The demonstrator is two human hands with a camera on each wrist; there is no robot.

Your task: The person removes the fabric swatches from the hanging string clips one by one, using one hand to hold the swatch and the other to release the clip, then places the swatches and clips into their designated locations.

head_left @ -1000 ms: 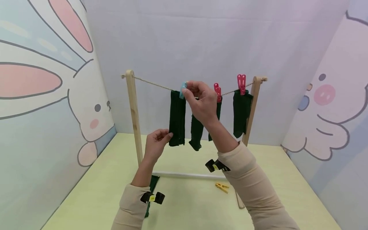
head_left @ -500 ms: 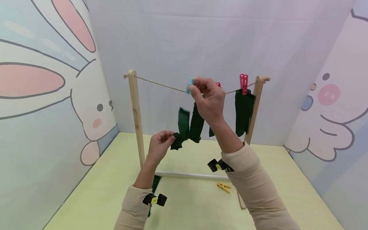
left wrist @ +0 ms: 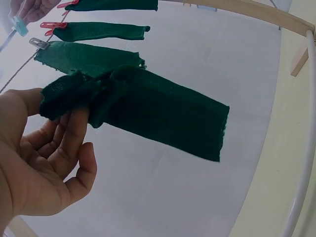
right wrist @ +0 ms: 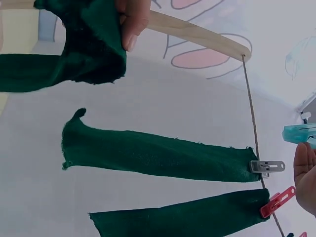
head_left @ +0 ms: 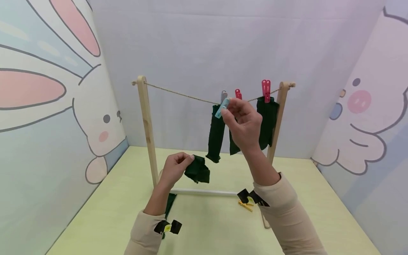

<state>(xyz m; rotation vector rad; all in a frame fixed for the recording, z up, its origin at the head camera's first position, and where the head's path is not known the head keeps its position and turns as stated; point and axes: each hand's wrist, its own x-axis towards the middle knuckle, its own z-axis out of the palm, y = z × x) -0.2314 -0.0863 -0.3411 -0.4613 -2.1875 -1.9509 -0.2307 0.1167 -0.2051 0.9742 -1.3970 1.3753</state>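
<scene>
My left hand [head_left: 175,168] pinches a dark green cloth strip [head_left: 198,170] that droops below the rope, off the line. In the left wrist view, the strip [left wrist: 168,113] is bunched at the fingertips and its free end spreads out. A light blue clothespin [head_left: 222,108] is pinched between thumb and fingers of my right hand [head_left: 245,122], overlapping the top of a hanging strip [head_left: 216,132]. The right wrist view shows this clothespin [right wrist: 296,133] apart from the rope [right wrist: 251,103]. A grey clip [right wrist: 267,167] and a red clothespin [right wrist: 277,202] fasten neighbouring green strips.
Two wooden posts [head_left: 146,124] carry the rope, joined low down by a pale bar [head_left: 204,192]. Another red clothespin [head_left: 266,91] holds a strip [head_left: 267,120] by the right post. A yellow clothespin [head_left: 245,207] and more green cloth [head_left: 171,202] lie on the table.
The strip formerly hanging from the rope under the blue clothespin has come off and dropped, folding over at my left hand. My right hand has moved right with the clothespin, uncovering the grey clip.
</scene>
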